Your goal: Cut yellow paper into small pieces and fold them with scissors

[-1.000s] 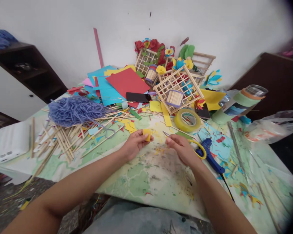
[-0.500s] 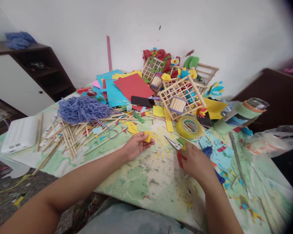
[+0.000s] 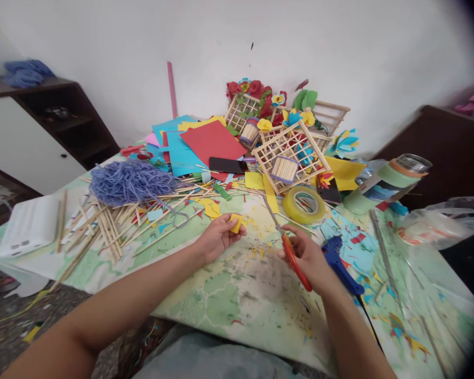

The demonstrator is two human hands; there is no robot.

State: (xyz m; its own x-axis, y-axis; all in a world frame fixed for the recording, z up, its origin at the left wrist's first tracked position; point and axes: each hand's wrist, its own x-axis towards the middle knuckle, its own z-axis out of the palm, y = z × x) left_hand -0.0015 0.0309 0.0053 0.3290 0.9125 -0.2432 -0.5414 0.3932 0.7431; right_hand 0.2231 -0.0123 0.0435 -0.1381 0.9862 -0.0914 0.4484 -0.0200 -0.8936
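Observation:
Near the middle of the table, my left hand (image 3: pixel 220 237) pinches a small yellow paper piece (image 3: pixel 236 223) between thumb and fingers. To its right, my right hand (image 3: pixel 305 255) is closed around the red-handled scissors (image 3: pixel 296 263), whose blades point up and away toward a yellow strip (image 3: pixel 270 193). Small yellow scraps (image 3: pixel 258 252) lie on the table between the two hands. A blue glue gun (image 3: pixel 342 266) rests just right of my right hand.
A tape roll (image 3: pixel 304 204) and stick lattices (image 3: pixel 290 158) stand beyond my right hand. Blue yarn (image 3: pixel 132 181) and loose sticks (image 3: pixel 110 226) cover the left side. Coloured sheets (image 3: pixel 213 142) lie at the back; a jar (image 3: pixel 387 184) is at right.
My right hand has turned and lifted the scissors, with the blades now steeper. The glue gun shows more fully. The yellow piece in my left hand is tilted differently. The view has shifted slightly.

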